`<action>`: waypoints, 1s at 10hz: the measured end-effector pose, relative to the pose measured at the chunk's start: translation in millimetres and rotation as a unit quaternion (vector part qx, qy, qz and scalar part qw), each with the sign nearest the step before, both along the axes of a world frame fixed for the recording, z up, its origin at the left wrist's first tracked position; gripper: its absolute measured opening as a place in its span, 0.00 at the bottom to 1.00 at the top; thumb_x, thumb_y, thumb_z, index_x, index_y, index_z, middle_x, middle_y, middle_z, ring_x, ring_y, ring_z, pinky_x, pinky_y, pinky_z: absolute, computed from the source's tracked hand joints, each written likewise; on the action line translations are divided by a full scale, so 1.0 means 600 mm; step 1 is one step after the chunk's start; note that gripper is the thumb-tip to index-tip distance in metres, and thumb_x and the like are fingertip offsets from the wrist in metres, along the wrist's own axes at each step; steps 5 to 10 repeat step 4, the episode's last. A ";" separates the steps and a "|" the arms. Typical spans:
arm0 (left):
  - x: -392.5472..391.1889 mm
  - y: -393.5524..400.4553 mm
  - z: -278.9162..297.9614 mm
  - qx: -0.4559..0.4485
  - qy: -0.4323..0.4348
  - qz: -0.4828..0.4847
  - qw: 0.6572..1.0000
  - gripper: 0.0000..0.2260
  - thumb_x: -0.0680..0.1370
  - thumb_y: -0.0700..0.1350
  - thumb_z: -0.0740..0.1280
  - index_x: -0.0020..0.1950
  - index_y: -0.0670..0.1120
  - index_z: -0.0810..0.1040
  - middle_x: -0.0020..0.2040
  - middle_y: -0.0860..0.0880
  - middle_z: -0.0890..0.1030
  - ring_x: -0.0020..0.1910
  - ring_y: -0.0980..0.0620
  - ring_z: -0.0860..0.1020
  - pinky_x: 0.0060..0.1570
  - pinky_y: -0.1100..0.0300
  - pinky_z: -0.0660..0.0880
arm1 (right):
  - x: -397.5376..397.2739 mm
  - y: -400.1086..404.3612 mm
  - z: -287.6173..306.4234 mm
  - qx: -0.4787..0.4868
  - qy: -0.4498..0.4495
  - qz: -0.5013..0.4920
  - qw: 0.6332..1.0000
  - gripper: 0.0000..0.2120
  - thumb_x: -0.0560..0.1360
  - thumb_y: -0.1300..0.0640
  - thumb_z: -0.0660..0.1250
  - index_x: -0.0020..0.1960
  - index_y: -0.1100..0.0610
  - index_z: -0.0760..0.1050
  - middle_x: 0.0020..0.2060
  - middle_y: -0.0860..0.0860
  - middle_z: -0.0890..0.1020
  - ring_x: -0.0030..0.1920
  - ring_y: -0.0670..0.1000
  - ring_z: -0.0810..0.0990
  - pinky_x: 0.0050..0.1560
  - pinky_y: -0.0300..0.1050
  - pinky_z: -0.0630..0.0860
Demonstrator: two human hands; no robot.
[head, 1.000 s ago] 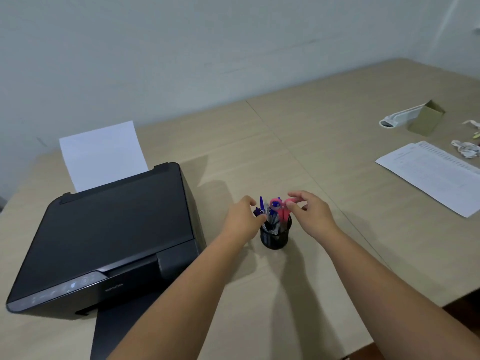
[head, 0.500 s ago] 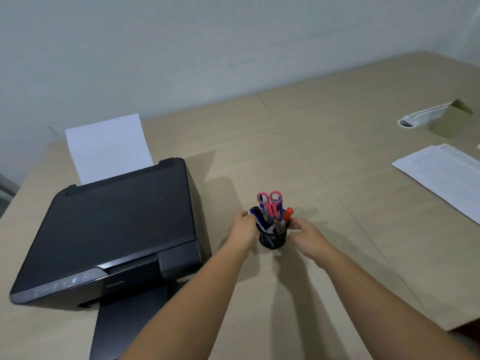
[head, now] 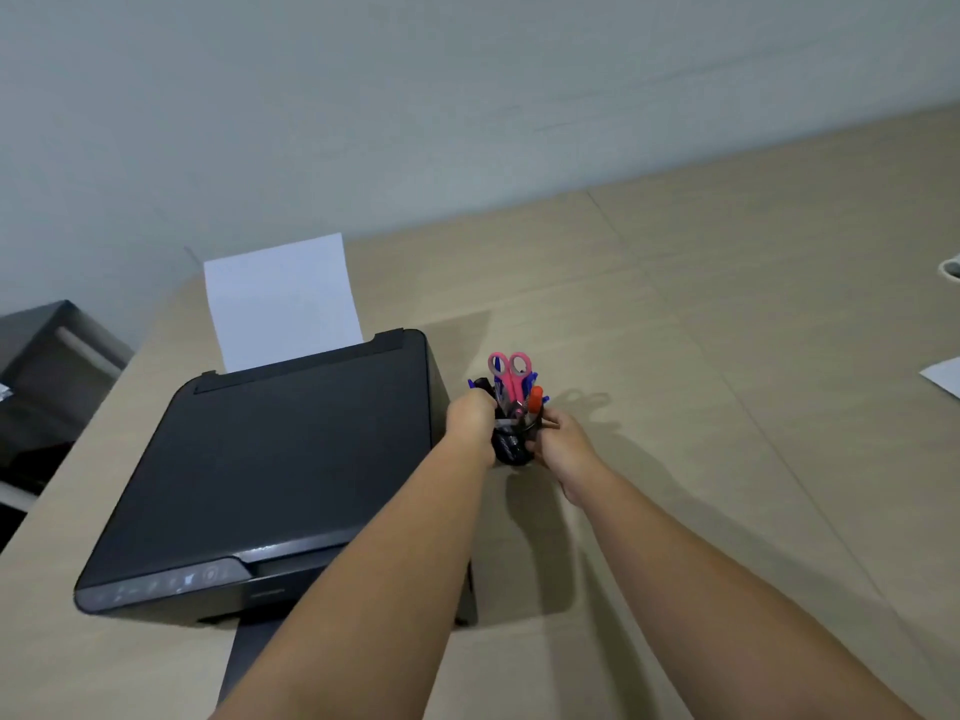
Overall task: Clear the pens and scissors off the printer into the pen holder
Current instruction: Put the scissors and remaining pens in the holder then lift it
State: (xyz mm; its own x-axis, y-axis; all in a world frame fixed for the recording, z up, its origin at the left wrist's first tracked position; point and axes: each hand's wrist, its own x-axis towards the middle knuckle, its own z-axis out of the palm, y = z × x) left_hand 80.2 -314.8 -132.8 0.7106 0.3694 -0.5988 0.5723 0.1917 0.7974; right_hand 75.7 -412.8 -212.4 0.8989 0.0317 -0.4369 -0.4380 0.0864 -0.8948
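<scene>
1. Head view: we see the black pen holder (head: 511, 449) standing on the desk (head: 701, 314), just right of the printer (head: 291, 459) at its far right corner.
2. Our left hand (head: 471, 423) wraps the holder's left side, its grip closed on the pen holder; our right hand (head: 563, 443) clasps the right side, grip likewise closed on it.
3. The pink-handled scissors (head: 510, 376) stand handles-up in the holder, with the pens (head: 534, 397), one orange-capped, beside them.
4. White paper (head: 280, 298) rises from the printer's rear tray; the printer's lid is bare.
</scene>
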 end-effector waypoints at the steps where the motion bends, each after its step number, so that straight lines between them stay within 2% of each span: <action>1: 0.025 0.016 -0.008 -0.021 -0.005 0.037 0.999 0.12 0.78 0.33 0.54 0.38 0.41 0.72 0.32 0.43 0.77 0.25 0.50 0.80 0.30 0.62 0.78 | 0.025 0.018 -0.008 0.003 -0.006 -0.006 1.000 0.20 0.68 0.69 0.57 0.48 0.47 0.76 0.50 0.55 0.83 0.48 0.55 0.80 0.58 0.59 0.76; 2: 0.039 0.018 -0.009 -0.058 -0.008 0.037 0.998 0.10 0.76 0.35 0.55 0.41 0.40 0.74 0.42 0.40 0.81 0.50 0.38 0.83 0.59 0.43 0.77 | 0.043 0.027 -0.010 0.013 -0.016 0.007 1.000 0.23 0.68 0.70 0.57 0.55 0.49 0.77 0.52 0.54 0.83 0.52 0.57 0.81 0.57 0.57 0.77; 3: 0.030 0.010 0.002 -0.068 -0.017 0.025 0.997 0.13 0.75 0.37 0.57 0.53 0.37 0.78 0.54 0.35 0.83 0.56 0.37 0.82 0.60 0.41 0.77 | 0.046 0.027 -0.007 0.023 -0.017 0.005 1.000 0.23 0.69 0.69 0.59 0.62 0.57 0.74 0.51 0.55 0.83 0.46 0.52 0.81 0.46 0.46 0.77; 4: -0.040 0.008 0.011 -0.072 -0.067 -0.030 0.995 0.14 0.77 0.39 0.59 0.61 0.41 0.78 0.53 0.40 0.82 0.48 0.45 0.80 0.48 0.52 0.75 | 0.026 0.022 0.004 0.006 -0.001 -0.029 1.000 0.19 0.71 0.69 0.61 0.58 0.54 0.71 0.42 0.49 0.80 0.38 0.46 0.78 0.36 0.38 0.72; 10: -0.040 0.008 0.011 -0.072 -0.067 -0.030 0.995 0.14 0.77 0.39 0.59 0.61 0.41 0.78 0.53 0.40 0.82 0.48 0.45 0.80 0.48 0.52 0.75 | 0.026 0.022 0.004 0.006 -0.001 -0.029 1.000 0.19 0.71 0.69 0.61 0.58 0.54 0.71 0.42 0.49 0.80 0.38 0.46 0.78 0.36 0.38 0.72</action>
